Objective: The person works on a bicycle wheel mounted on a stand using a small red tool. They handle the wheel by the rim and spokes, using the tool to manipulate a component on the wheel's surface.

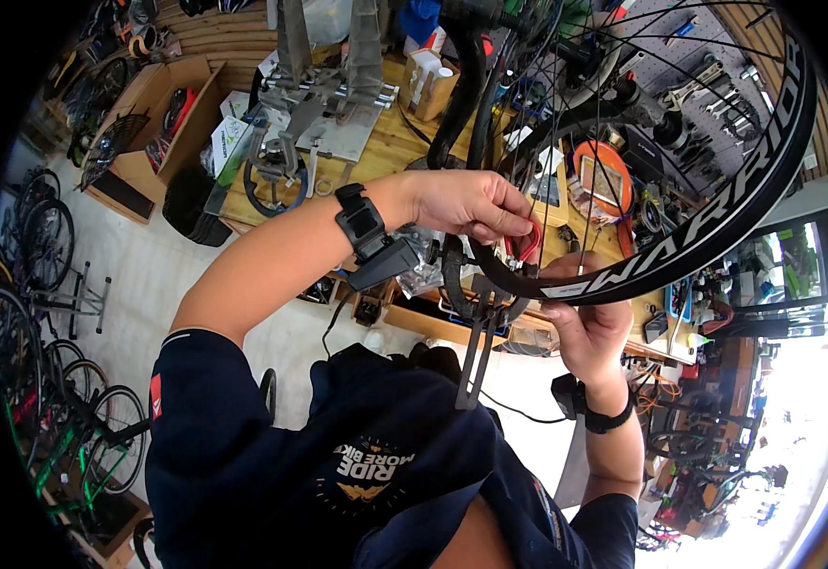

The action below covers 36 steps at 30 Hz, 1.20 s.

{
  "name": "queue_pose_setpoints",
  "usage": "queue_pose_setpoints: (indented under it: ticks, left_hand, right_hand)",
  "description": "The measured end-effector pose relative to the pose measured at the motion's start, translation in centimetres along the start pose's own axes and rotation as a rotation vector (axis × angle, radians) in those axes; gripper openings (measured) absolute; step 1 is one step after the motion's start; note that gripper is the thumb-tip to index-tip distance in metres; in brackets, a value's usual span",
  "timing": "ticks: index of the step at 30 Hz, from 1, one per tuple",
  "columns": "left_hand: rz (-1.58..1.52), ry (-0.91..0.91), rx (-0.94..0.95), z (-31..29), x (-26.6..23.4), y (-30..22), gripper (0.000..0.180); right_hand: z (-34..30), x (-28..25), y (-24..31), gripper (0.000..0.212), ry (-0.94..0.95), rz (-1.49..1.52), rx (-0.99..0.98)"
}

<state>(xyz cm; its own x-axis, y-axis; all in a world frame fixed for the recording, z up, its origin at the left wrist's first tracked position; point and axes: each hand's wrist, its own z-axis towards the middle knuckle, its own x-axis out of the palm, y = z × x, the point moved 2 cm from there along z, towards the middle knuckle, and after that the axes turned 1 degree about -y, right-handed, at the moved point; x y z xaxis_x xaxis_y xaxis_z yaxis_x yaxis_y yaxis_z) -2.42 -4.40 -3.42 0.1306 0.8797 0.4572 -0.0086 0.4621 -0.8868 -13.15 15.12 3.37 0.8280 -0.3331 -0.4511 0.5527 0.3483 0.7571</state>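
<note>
Slanting, the red tool [528,244] points toward the rim [693,237].

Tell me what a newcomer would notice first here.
Probably the big black bicycle wheel with white lettering, sweeping across the upper right, with the right hand at its lower rim. Next, the small red tool in the left hand's fingertips, among the spokes near the centre.

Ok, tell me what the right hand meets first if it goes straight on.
The wheel rim: it crosses between the thumb and fingers of the right hand, which seems to be touching it. Beyond that, depth is unclear.
</note>
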Motion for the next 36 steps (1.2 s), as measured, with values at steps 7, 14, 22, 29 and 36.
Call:
queue_pose_setpoints:
  ticks: [7, 14, 22, 29, 36]
  left_hand:
    - [0.044, -0.08, -0.045, 0.0, -0.1, 0.1, 0.022]
    - [0.292, -0.36, -0.004, -1.1, 1.2, 0.1, 0.017]
    - [0.504, -0.525, 0.082, -2.4, 3.3, -1.8, 0.029]
    - [0.723, -0.92, 0.118, -1.5, 4.5, -6.2, 0.066]
    - [0.418, -0.676, 0.172, 0.5, 4.0, -4.7, 0.064]
  right_hand:
    - [0.2, -1.4, -2.0, 0.03, 0.146, 0.446, 0.16]
    - [4.0, 0.0, -7.9, 0.033, 0.205, 0.542, 0.572]
    - [5.1, 0.7, -9.0, 0.052, 0.478, 0.906, 0.669]
    - [5.1, 1.2, -9.5, 0.054, 0.562, 1.01, 0.623]
    - [6.2, 1.7, -10.8, 0.054, 0.686, 0.974, 0.445]
